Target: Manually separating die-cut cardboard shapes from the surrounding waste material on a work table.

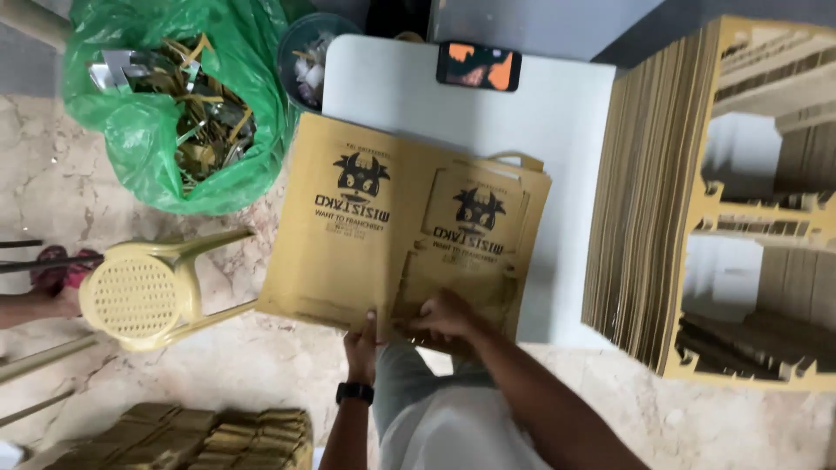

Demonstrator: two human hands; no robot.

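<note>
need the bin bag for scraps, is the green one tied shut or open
Open: the green plastic bag gapes at the top, showing yellowish cardboard scraps piled inside.

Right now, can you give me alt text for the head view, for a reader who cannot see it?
Two bare hands, left hand and right hand, press the near edge of a flat brown printed carton lying on a white table. A tall stack of carton sheets stands at right; a green bag of scraps and a yellow stool sit at left.
</note>
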